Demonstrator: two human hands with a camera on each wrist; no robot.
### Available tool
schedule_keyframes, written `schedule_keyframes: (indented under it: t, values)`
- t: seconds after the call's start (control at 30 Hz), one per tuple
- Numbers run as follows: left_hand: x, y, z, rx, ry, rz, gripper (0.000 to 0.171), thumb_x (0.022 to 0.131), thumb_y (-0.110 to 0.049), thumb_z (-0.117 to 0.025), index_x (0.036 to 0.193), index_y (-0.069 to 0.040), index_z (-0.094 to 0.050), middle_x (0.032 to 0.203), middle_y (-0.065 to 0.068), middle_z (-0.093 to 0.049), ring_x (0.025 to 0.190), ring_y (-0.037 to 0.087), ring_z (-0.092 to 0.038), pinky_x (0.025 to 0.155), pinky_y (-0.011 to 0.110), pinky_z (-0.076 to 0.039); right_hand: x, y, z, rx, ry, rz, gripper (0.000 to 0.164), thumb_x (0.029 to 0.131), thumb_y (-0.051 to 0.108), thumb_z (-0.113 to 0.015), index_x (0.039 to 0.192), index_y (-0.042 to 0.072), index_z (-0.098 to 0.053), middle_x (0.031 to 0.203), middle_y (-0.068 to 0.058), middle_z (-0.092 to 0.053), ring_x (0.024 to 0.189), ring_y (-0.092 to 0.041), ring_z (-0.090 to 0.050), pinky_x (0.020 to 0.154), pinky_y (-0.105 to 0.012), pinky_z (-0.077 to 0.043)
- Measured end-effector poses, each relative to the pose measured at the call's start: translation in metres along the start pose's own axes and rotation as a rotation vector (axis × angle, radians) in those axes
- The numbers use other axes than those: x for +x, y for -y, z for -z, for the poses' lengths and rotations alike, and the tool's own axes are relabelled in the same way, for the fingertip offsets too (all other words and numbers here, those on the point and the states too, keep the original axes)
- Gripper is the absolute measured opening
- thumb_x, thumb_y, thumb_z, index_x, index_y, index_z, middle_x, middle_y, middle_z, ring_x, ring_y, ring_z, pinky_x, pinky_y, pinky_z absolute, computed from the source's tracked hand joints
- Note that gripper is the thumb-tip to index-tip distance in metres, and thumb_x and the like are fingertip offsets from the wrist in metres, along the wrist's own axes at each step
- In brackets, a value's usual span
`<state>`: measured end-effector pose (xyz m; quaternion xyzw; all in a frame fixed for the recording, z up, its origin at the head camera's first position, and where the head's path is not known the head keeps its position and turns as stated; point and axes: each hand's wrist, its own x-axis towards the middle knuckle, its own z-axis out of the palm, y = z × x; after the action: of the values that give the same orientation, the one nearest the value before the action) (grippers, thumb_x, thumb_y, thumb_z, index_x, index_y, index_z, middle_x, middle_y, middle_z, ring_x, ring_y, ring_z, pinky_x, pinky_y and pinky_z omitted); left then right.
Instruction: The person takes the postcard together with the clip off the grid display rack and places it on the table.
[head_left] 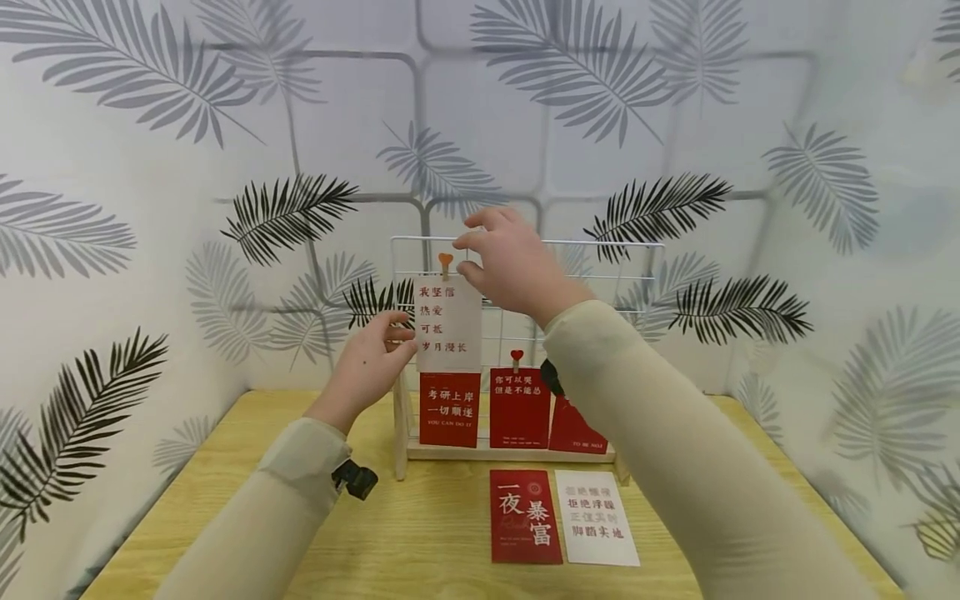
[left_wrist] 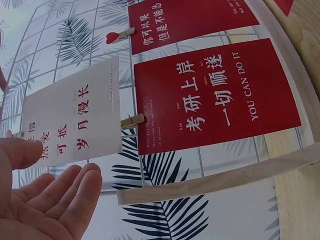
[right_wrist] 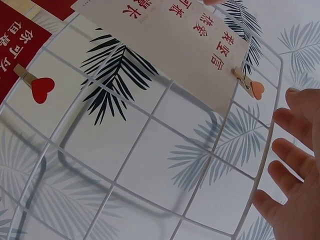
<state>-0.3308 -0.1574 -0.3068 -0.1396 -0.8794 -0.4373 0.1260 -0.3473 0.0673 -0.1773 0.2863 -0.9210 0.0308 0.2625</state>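
A white card (head_left: 450, 321) with red writing hangs from the wire grid rack (head_left: 510, 454) by a wooden peg with an orange heart (right_wrist: 257, 90). At its left edge is my left hand (head_left: 369, 358), fingers loosely bent. In the left wrist view its thumb overlaps the card; whether it touches cannot be told. My right hand (head_left: 510, 258) is up by the rack's top wire, right of the orange-heart peg, fingers spread and holding nothing. Below the white card hangs a red card (left_wrist: 215, 95), with a plain wooden peg (left_wrist: 132, 121) at its upper edge.
Another red card (head_left: 519, 412) hangs from a red-heart peg (head_left: 517, 357). Beside it a third red card (head_left: 576, 427) is partly behind the right sleeve. On the wooden table (head_left: 420, 533), a red card (head_left: 525, 521) and a white card (head_left: 597, 521) lie in front of the rack.
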Motion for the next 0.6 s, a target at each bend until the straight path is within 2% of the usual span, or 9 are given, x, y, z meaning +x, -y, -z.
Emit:
schedule_keyframes:
  t: [0.33, 0.5, 0.6]
  values:
    - [0.009, -0.002, -0.006, -0.001, -0.012, 0.084, 0.049, 0.1, -0.028, -0.063, 0.143, -0.012, -0.048, 0.126, 0.01, -0.065, 0.117, 0.031, -0.06, 0.089, 0.049, -0.054, 0.008, 0.005, -0.006, -0.082, 0.029, 0.002, 0.037, 0.101, 0.033, -0.06, 0.135, 0.02, -0.067, 0.149, -0.005, -0.049, 0.141, -0.031, -0.037, 0.117, -0.044, -0.03]
    - [0.012, -0.002, -0.007, 0.011, 0.007, 0.099, 0.044, 0.101, -0.029, -0.062, 0.14, -0.013, -0.049, 0.125, 0.01, -0.065, 0.114, 0.03, -0.061, 0.086, 0.047, -0.054, 0.013, 0.008, -0.012, -0.101, 0.016, 0.028, 0.035, 0.101, 0.031, -0.06, 0.133, 0.018, -0.069, 0.146, -0.006, -0.053, 0.14, -0.029, -0.039, 0.118, -0.042, -0.029]
    - [0.014, -0.002, -0.008, 0.014, -0.002, 0.096, 0.039, 0.102, -0.027, -0.061, 0.137, -0.013, -0.052, 0.121, 0.009, -0.067, 0.107, 0.028, -0.065, 0.082, 0.045, -0.055, 0.016, 0.008, -0.014, -0.108, -0.01, 0.048, 0.032, 0.101, 0.031, -0.06, 0.128, 0.017, -0.071, 0.143, -0.007, -0.056, 0.138, -0.027, -0.042, 0.118, -0.04, -0.028]
